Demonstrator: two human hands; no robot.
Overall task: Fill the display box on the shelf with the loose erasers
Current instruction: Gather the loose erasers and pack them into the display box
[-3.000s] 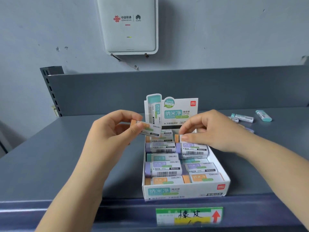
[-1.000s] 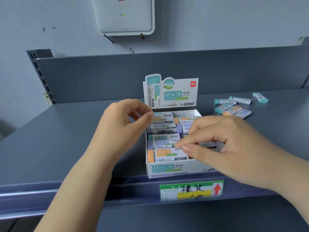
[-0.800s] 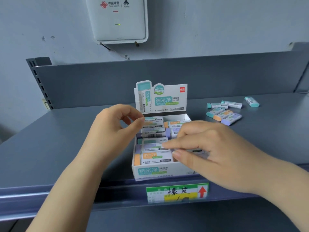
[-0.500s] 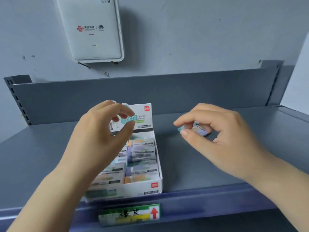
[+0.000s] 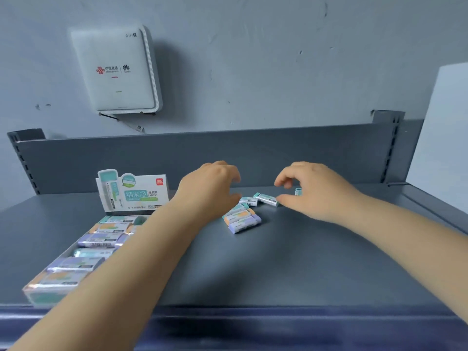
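A white router box (image 5: 119,72) hangs on the blue-grey wall (image 5: 278,59) above a grey metal shelf (image 5: 304,262).

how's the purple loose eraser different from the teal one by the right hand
The purple eraser lies nearest the camera, pressed against an orange eraser in a small cluster; the teal eraser lies farther back, beside the right hand. Their exposed ends are purple and teal. They point in different directions. Both lie flat on the shelf in white printed sleeves, and neither is gripped.
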